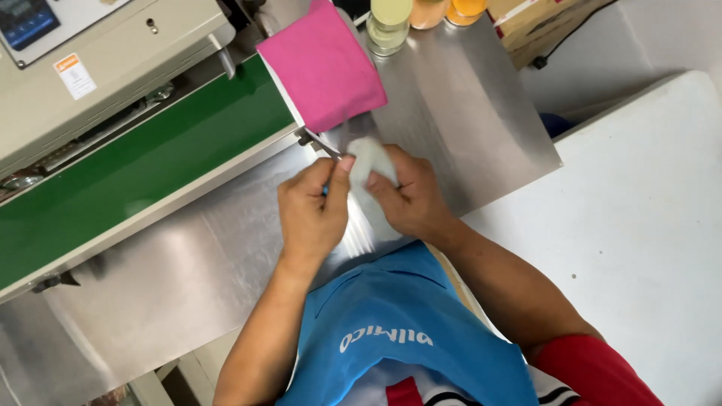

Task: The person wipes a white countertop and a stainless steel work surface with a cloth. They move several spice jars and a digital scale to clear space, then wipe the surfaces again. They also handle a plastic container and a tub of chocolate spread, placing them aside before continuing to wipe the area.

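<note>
A small white bag [370,162] is held by both hands just below the pink cloth [325,64]. It is pinched by the left hand [312,210] and gripped by the right hand [410,197].

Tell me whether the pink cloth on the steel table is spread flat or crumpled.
Spread flat. The pink cloth lies smooth with straight edges on the steel table, beyond both hands, touching neither.

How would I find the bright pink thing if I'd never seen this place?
Look along the green belt to its end by the steel table. The pink cloth lies there, above both hands, the only pink thing, beside pale jars.
</note>
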